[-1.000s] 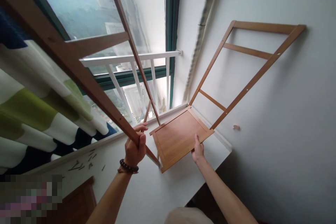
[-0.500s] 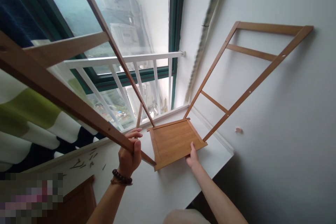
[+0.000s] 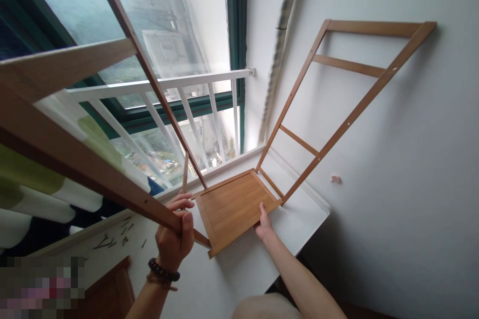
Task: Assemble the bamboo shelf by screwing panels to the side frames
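- The left hand (image 3: 172,239), a bead bracelet (image 3: 163,272) on its wrist, was closed around the leg of a wooden side frame (image 3: 93,179) that slanted up and away to its left.
- The right hand (image 3: 264,225) gripped the near edge of the wooden shelf board (image 3: 230,204), thumb on top.
- The shelf board lay tilted between the two hands, above the white bench (image 3: 239,269).
- A second side frame (image 3: 337,109) leaned on the wall beyond the right hand, meeting the board's far corner.
- Loose screws (image 3: 112,239) lay on the bench, left of the left hand.
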Demonstrator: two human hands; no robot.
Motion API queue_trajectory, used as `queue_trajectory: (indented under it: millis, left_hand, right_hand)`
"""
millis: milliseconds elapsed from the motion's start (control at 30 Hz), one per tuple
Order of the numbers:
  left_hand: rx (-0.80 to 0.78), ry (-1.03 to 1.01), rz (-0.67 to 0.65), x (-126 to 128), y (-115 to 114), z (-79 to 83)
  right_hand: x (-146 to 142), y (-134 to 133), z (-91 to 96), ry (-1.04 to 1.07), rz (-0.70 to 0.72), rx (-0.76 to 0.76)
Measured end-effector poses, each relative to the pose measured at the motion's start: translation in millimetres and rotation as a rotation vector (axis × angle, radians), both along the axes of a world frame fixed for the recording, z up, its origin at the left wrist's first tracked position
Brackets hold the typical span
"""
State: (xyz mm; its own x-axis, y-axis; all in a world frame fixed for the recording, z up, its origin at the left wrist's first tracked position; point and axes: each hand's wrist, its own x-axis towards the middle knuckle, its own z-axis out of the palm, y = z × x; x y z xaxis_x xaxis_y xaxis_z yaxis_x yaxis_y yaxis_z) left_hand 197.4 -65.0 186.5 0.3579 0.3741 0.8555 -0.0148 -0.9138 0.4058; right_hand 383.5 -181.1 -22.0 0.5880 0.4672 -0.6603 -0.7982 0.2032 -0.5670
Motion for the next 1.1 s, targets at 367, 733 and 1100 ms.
queue_trajectory:
  millis: [367,733,1100]
  left_hand:
    - [-0.067,0.065,-0.059,8.0,-3.1,-4.0]
    - [-0.513,0.217,-0.185,8.5,-16.3,-72.6]
    - [-0.810,0.387,0.084,-10.4,-30.0,-125.7]
  right_hand:
    - [7.5,-7.1,-9.4,0.012,0.293,-0.169]
    - [-2.0,-37.4,4.8,-0.054,0.666,-0.236]
    - [-1.6,-44.6,8.9,-0.251,0.796,-0.342]
